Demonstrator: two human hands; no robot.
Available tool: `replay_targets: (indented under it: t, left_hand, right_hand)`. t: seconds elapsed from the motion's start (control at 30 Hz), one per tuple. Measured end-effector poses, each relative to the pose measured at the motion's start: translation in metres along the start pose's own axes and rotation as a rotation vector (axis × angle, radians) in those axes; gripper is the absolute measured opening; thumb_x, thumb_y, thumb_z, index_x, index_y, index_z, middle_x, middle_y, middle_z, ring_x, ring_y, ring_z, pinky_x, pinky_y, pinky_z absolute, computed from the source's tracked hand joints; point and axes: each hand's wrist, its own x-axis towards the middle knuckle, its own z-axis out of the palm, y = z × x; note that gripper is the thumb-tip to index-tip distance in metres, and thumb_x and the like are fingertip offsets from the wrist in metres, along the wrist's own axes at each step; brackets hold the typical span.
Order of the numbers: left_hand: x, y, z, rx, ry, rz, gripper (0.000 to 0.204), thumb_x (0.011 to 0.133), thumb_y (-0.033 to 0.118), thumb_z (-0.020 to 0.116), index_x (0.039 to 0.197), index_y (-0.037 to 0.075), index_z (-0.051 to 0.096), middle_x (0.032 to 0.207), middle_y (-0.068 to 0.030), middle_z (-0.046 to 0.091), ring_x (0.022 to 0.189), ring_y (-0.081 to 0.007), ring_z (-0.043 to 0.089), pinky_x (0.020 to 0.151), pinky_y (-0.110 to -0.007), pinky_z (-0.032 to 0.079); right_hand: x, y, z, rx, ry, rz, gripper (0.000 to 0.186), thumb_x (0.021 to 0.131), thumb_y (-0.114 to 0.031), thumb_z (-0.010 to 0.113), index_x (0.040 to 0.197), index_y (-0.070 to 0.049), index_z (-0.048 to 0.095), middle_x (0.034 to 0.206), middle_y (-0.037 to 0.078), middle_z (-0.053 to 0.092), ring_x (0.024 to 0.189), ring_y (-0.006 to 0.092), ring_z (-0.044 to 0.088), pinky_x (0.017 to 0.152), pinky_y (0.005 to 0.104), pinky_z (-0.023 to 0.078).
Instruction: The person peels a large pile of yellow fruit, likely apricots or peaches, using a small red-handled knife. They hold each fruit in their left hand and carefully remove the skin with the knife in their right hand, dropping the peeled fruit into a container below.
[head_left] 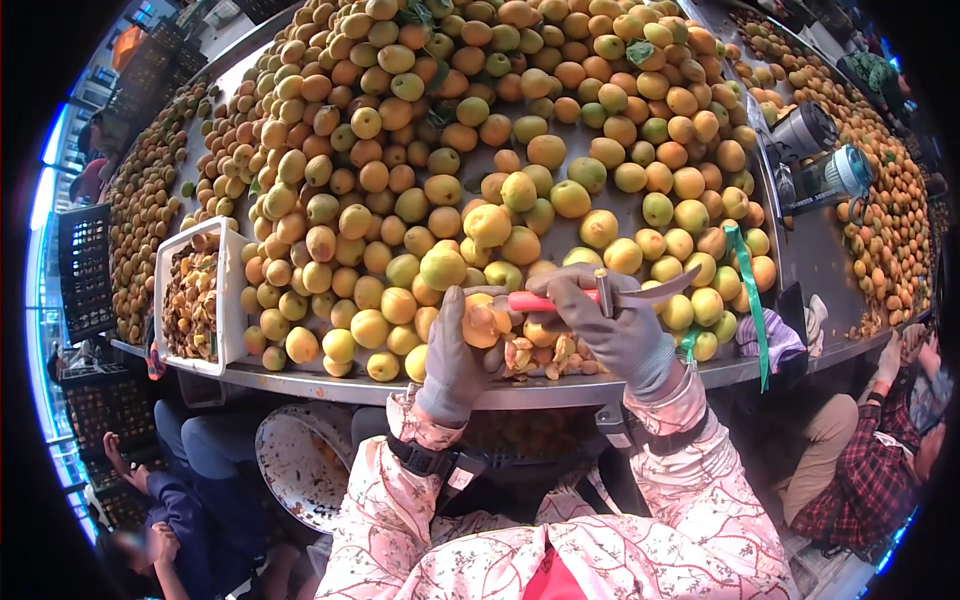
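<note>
My left hand (455, 365), in a grey glove, holds an apricot (484, 323) near the front edge of the metal table. My right hand (620, 335), gloved alike, grips a red-handled cutting tool (528, 301). One end of the tool reaches the top of the apricot; a curved metal part (662, 290) sticks out to the right past my fingers. Its exact kind is partly hidden by my hand. Below and between my hands lies a small heap of cut apricot pieces (540, 358). Whole apricots (443, 269) crowd right up to both hands.
A large pile of apricots (490, 130) covers the table. On the left stands a white bin (232, 290) of scraps. A green ribbon (752, 305) hangs over the front rim (330, 387). Bottles (825, 178) stand at right. A speckled basin (290, 450) is below. Other people sit on both sides.
</note>
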Motion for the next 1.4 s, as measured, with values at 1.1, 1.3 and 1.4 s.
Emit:
replay_targets:
  t: [1.1, 1.3, 1.4]
  left_hand:
    - [0.038, 0.051, -0.03, -1.116, -0.216, -0.696, 0.029, 0.096, 0.033, 0.047, 0.098, 0.006, 0.055, 0.074, -0.0024, 0.054, 0.042, -0.0066, 0.037, 0.034, -0.019, 0.027]
    - [0.019, 0.016, -0.03, -0.088, -0.158, 0.255, 0.061, 0.079, 0.009, 0.068, 0.132, 0.0, 0.038, 0.094, -0.0071, 0.058, 0.069, -0.016, 0.055, 0.057, -0.027, 0.047]
    - [0.028, 0.022, -0.024, 0.057, -0.076, 0.45, 0.069, 0.074, 0.007, 0.072, 0.134, 0.001, 0.038, 0.098, -0.0085, 0.06, 0.076, -0.02, 0.059, 0.066, -0.031, 0.05]
  right_hand:
    - [-0.005, 0.011, 0.01, -0.413, 0.066, -0.291, 0.016, 0.09, -0.009, 0.053, 0.096, 0.002, 0.063, 0.095, 0.014, 0.067, 0.091, 0.0223, 0.065, 0.08, 0.033, 0.053]
    - [-0.006, 0.006, 0.014, 0.354, 0.088, 0.238, 0.03, 0.097, -0.021, 0.046, 0.101, 0.006, 0.06, 0.096, 0.019, 0.066, 0.086, 0.0243, 0.067, 0.078, 0.0331, 0.057]
    - [-0.008, 0.01, 0.022, 0.292, 0.115, 0.196, 0.03, 0.097, -0.021, 0.047, 0.104, 0.006, 0.058, 0.098, 0.019, 0.066, 0.085, 0.0256, 0.067, 0.076, 0.033, 0.057]
